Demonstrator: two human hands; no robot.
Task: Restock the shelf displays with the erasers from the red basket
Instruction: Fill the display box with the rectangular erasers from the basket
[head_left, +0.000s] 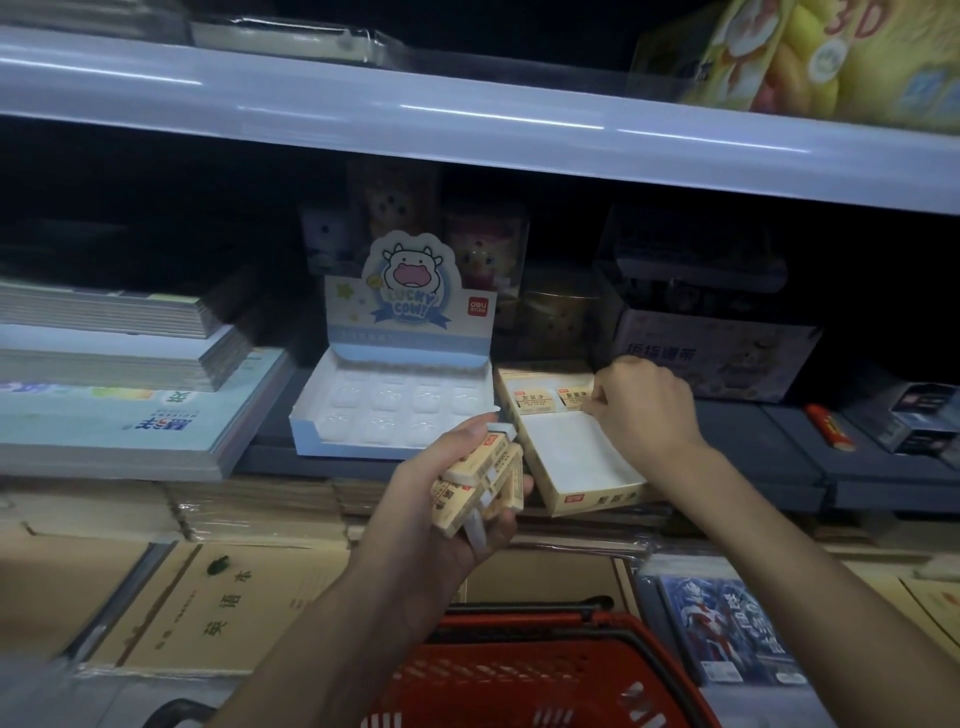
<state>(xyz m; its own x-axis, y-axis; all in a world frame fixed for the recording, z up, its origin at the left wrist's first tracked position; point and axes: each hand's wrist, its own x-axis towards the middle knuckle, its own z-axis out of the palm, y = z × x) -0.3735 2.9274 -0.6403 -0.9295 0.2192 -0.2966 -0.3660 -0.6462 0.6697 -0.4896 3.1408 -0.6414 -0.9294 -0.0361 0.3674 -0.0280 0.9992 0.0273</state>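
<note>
My left hand (441, 499) grips a bundle of several cream-sleeved erasers (480, 480) in front of the shelf edge. A cream display box (582, 462) sits on the shelf, mostly bare inside, with two erasers (553, 400) lying at its back. My right hand (641, 402) reaches into the box's back right corner, fingers curled at an eraser there; the fingertips are partly hidden. The red basket (524, 670) stands below, between my forearms.
A blue "Lucky Cow" display box (395, 395) with an unfilled white tray stands left of the cream box. Stacked workbooks (119, 374) lie at the left, dark boxes (711, 353) at the right. An upper shelf (467, 119) overhangs. Brown exercise books (223, 608) fill the lower shelf.
</note>
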